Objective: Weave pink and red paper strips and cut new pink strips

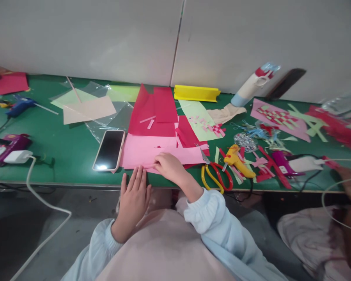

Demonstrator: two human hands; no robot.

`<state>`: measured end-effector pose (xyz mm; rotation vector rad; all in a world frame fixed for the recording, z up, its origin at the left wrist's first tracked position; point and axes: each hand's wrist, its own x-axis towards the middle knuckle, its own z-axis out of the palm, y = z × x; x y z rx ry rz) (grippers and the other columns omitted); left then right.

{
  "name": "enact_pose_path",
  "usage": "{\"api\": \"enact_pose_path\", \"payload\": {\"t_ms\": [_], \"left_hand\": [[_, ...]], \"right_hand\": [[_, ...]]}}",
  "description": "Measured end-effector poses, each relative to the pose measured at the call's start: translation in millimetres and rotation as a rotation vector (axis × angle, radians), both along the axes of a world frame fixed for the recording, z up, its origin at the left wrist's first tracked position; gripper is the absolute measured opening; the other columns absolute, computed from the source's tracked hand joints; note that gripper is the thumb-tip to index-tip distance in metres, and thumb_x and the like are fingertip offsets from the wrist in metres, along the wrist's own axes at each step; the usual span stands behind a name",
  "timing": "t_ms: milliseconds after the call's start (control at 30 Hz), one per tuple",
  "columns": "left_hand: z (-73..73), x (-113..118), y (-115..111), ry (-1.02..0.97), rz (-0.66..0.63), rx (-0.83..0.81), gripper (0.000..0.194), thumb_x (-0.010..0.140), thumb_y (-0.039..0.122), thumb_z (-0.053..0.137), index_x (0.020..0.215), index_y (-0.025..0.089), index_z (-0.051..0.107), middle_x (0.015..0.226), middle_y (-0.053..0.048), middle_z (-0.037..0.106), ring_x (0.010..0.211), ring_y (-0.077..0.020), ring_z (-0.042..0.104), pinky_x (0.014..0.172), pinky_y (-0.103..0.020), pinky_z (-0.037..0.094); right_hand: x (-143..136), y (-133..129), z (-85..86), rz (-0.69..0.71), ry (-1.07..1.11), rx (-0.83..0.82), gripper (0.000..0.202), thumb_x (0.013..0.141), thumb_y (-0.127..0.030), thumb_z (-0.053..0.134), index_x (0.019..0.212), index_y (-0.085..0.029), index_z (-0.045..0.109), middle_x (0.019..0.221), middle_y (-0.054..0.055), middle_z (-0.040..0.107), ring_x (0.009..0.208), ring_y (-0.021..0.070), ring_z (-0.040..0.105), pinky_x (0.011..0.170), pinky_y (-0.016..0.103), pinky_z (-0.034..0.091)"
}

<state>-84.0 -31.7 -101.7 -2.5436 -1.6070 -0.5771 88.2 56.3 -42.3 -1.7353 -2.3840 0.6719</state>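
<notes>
Phone (109, 150), scissors (207, 161) flank pink paper (188, 155); left hand (134, 199) flat, fingers straight; right hand (170, 167) curled, grip unclear.

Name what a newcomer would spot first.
Likely the bright red paper near the middle of the green table, then the pink paper in front, touched by the left hand and right hand. To the hands' right, scissors and a yellow glue gun also stand out.

We count 1 smartphone (109, 149), 1 pair of scissors (206, 159), 2 glue guns (236, 160), 2 purple power sockets (20, 141), 2 white charger plugs (18, 157), 1 bottle (249, 89), 2 part-woven paper sheets (201, 121). Paper strips (190, 155) overlap; we can't count those.
</notes>
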Motion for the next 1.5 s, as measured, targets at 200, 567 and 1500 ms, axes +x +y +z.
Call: {"api": "enact_pose_path", "payload": {"t_ms": [200,567,1500], "left_hand": [[1.1,-5,4,-0.007,0.034,0.000,0.057,0.103,0.028,0.040,0.155,0.005,0.041,0.153,-0.023,0.049,0.143,-0.0357,0.050,0.123,-0.058,0.024],[0.2,-7,5,-0.019,0.070,-0.022,0.056,0.103,0.030,0.041,0.153,0.005,0.045,0.153,-0.022,0.051,0.140,-0.0355,0.053,0.121,-0.055,0.028],[3.5,-10,13,-0.014,0.059,-0.063,0.058,0.103,0.032,0.041,0.151,0.001,0.046,0.152,-0.024,0.051,0.137,-0.0377,0.056,0.117,-0.054,0.034]], "right_hand": [[-2,8,1.1,0.008,-0.048,-0.037,0.022,0.097,-0.025,0.058,0.093,-0.014,0.077,0.102,0.012,0.076,0.097,0.0209,0.068,0.079,0.027,0.044],[-7,16,9.6,0.024,-0.133,-0.113,0.030,0.097,-0.030,0.053,0.091,-0.013,0.078,0.099,0.014,0.078,0.089,0.0208,0.070,0.070,0.027,0.042],[-13,18,13.5,-0.005,-0.195,-0.163,0.027,0.094,-0.029,0.054,0.104,-0.016,0.075,0.108,0.013,0.077,0.101,0.0253,0.072,0.078,0.029,0.050]]}}
